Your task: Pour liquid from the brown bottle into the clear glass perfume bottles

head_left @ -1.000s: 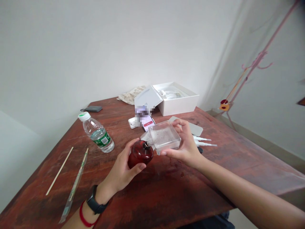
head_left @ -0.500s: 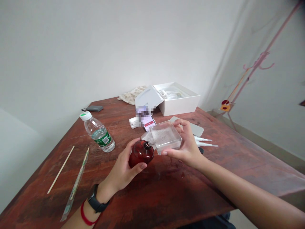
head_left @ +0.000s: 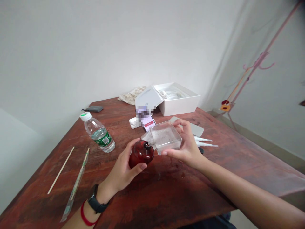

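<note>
Left hand [head_left: 121, 167] wraps tight around a dark red glass bottle [head_left: 140, 155], held over the worktop [head_left: 238, 165] at six o'clock from the white box [head_left: 178, 103], while right hand [head_left: 184, 149] grips a tipped clear square bottle [head_left: 165, 137] touching its neck.

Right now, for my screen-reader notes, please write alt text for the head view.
Left hand holds a dark red glass bottle; right hand tilts a clear square bottle, its neck at the red bottle's top. A plastic water bottle and an open white box stand on the wooden table beyond.
</note>
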Action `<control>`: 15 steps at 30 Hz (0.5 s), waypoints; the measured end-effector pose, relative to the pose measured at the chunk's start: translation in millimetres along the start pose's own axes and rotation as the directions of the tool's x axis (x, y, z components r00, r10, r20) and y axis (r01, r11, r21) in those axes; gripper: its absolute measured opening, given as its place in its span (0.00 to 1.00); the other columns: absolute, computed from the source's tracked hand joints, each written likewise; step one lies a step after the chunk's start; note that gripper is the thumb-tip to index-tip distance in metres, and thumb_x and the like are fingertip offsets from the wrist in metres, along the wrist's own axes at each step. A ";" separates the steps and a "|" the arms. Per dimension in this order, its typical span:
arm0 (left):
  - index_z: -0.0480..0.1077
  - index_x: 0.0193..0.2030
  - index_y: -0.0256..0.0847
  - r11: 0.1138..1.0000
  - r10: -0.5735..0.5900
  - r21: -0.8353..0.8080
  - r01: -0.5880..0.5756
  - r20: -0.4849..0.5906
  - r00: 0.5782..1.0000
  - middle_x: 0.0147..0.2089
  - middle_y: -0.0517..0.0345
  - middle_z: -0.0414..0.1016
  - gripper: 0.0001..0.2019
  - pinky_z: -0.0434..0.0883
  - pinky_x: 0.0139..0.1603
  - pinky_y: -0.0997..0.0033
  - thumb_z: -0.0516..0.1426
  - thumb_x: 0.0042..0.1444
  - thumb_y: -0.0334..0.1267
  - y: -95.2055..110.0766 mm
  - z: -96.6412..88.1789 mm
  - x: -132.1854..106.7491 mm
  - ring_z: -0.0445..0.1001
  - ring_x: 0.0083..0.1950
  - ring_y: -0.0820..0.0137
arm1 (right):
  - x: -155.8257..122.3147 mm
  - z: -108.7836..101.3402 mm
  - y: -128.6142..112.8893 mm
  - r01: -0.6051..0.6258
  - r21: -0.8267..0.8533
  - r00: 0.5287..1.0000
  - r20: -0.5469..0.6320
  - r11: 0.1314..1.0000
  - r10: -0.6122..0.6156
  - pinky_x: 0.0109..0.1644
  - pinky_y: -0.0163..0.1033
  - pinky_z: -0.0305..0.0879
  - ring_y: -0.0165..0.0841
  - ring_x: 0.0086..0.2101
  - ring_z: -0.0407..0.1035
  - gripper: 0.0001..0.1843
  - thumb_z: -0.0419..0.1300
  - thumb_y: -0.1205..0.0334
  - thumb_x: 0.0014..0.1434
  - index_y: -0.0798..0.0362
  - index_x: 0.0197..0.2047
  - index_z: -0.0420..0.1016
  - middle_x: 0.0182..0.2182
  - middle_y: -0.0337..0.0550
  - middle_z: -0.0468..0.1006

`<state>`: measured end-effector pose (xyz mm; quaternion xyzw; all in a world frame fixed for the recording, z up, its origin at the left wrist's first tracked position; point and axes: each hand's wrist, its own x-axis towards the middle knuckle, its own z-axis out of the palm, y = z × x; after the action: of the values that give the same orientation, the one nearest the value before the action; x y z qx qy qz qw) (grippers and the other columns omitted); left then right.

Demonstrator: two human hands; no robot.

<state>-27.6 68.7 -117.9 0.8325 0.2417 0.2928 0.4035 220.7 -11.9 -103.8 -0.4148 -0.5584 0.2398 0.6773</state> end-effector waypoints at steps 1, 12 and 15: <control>0.59 0.75 0.43 1.000 0.002 -0.002 -0.002 0.001 1.000 0.73 0.40 0.70 0.42 0.65 0.74 0.48 0.62 0.65 0.67 -0.4 -0.1 0.0 0.70 0.72 0.45 | 0.0 0.0 0.2 0.001 0.002 1.000 0.001 1.000 -0.001 0.53 0.57 0.81 0.50 0.54 0.79 0.46 0.84 0.44 0.42 0.39 0.53 0.59 0.55 0.49 0.81; 0.59 0.75 0.43 1.000 0.000 -0.012 0.000 -0.003 1.000 0.72 0.39 0.71 0.41 0.65 0.74 0.47 0.62 0.65 0.66 1.1 0.3 -1.0 0.71 0.71 0.44 | -0.9 -0.7 0.5 0.027 0.005 1.000 0.004 1.000 -0.027 0.54 0.57 0.80 0.50 0.54 0.79 0.44 0.84 0.47 0.44 0.39 0.53 0.60 0.55 0.48 0.82; 0.59 0.75 0.43 1.000 -0.006 -0.007 0.006 -0.002 1.000 0.73 0.39 0.70 0.42 0.65 0.74 0.47 0.62 0.65 0.67 1.9 -0.1 -0.8 0.70 0.72 0.43 | -0.8 -1.0 0.7 0.038 0.011 0.999 0.017 0.999 -0.038 0.53 0.56 0.79 0.50 0.55 0.79 0.43 0.84 0.48 0.45 0.39 0.54 0.61 0.56 0.48 0.81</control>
<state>-27.9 67.2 -116.5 0.8301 0.2435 0.2935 0.4069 221.6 -12.4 -104.8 -0.3983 -0.5707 0.2336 0.6790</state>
